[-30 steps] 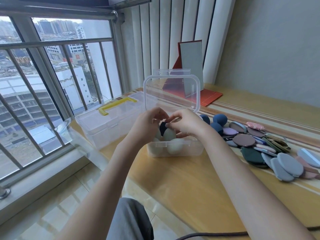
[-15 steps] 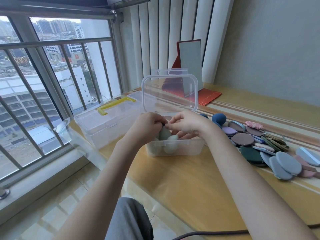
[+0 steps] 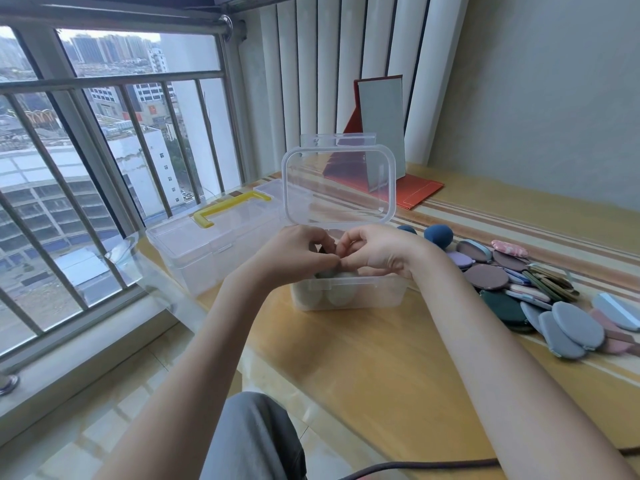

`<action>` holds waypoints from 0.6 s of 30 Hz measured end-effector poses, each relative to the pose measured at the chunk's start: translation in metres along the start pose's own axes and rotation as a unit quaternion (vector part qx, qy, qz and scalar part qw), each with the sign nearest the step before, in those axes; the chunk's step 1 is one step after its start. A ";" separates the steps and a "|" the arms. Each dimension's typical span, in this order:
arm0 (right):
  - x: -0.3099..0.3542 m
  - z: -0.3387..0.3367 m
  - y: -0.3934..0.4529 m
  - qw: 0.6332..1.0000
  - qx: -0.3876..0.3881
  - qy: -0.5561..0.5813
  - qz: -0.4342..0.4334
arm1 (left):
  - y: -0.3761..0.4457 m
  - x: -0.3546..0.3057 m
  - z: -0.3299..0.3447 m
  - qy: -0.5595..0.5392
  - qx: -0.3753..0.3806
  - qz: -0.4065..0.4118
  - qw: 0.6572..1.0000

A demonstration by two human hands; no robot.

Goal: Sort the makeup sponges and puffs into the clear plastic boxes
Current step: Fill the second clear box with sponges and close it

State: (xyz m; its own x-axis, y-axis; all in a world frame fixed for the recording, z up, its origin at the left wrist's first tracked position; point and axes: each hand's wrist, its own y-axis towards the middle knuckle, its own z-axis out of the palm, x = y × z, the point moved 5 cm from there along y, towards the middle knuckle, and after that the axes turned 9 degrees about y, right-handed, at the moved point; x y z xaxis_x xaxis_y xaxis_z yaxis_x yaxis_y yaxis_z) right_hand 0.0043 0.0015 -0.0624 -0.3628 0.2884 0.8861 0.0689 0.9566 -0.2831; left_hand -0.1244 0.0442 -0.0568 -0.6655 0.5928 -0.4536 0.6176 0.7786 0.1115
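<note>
A small clear plastic box [image 3: 375, 295] stands on the wooden table with its lid [image 3: 339, 185] raised upright. Pale egg-shaped sponges [image 3: 341, 296] lie inside at its front left. My left hand [image 3: 294, 254] and my right hand [image 3: 377, 251] meet over the box opening, fingers curled and fingertips touching. Both pinch a dark blue sponge [image 3: 322, 250], of which only a sliver shows between them. Two more blue sponges [image 3: 438, 236] sit just right of the box. A pile of flat puffs [image 3: 571, 323] in grey, purple, green and pink spreads further right.
A larger clear box [image 3: 207, 251] with a yellow handle [image 3: 230, 207] sits closed to the left, near the table's corner. A red folding mirror [image 3: 381, 133] stands behind. A dark cable [image 3: 415, 467] runs along the near table edge. Window bars are on the left.
Both hands have dropped lower into the box with the dark blue sponge, which is now almost hidden between the fingers.
</note>
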 end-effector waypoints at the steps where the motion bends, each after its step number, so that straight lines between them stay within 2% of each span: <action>1: 0.001 0.000 -0.001 1.000 0.001 -0.011 0.004 | 0.001 0.000 0.000 0.003 0.001 0.003 1.000; 8: 0.015 -0.005 -0.018 0.984 0.012 -0.172 0.040 | 0.005 0.002 0.001 0.025 -0.016 -0.008 1.000; 11: 0.014 0.001 -0.022 0.987 0.057 -0.142 0.056 | 0.007 0.004 0.003 0.026 -0.027 -0.019 0.999; 13: 0.014 0.001 -0.022 0.992 0.052 -0.112 0.040 | 0.007 0.005 0.003 0.029 -0.030 -0.023 0.999; 18: 0.023 0.004 -0.023 0.989 0.056 -0.138 -0.018 | 0.007 0.004 0.002 0.032 -0.035 -0.026 0.999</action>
State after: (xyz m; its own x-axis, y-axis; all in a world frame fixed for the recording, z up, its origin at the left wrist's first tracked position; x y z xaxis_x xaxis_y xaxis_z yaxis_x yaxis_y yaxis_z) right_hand -0.0094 -0.0142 -0.0373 -0.6046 0.2166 0.7665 -0.0469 0.9510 -0.3057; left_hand -0.1220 0.0512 -0.0601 -0.7232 0.5606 -0.4034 0.5516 0.8203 0.1510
